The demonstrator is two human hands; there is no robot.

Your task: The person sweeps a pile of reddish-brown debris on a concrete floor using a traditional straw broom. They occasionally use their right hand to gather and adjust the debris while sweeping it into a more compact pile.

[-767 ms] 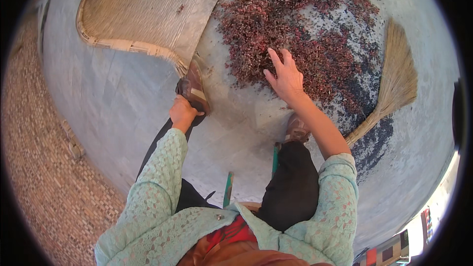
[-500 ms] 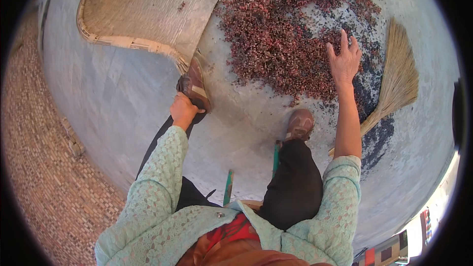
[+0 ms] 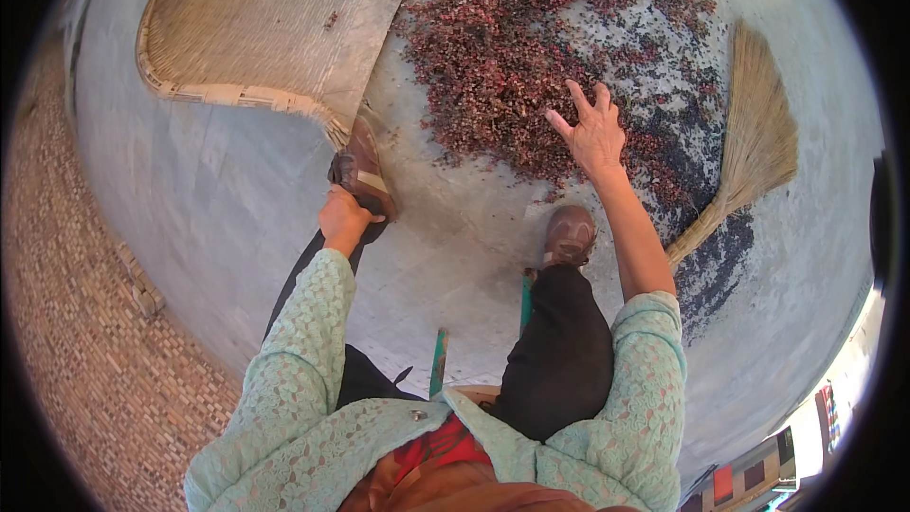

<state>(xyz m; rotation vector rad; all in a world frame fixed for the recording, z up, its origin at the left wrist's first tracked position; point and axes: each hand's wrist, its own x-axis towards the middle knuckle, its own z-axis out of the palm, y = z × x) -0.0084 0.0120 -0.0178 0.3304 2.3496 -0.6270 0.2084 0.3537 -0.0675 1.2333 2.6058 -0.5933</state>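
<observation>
My right hand (image 3: 595, 137) is over the lower right part of a spread heap of small reddish-brown husks (image 3: 483, 66), which look like Sichuan peppercorns. Its fingers are spread and hold nothing; whether the fingertips touch the husks I cannot tell. Small black seeds (image 3: 716, 270) lie scattered to the right of the heap and beneath it. Down at the left, my left hand (image 3: 345, 218) is closed round my left ankle, just above the brown shoe (image 3: 365, 169).
A straw broom (image 3: 758, 123) lies right of the heap, its handle toward my right forearm. At far left is a large woven winnowing basket (image 3: 265, 19), its corner against my left shoe. Between my legs are green stool legs (image 3: 439, 360). Brick paving (image 3: 114, 360) borders the grey concrete floor.
My right hand has moved left and slightly down over the heap, fingers still spread. The husks near it are thinner, with more floor and black seeds showing. My left hand stays at the ankle.
</observation>
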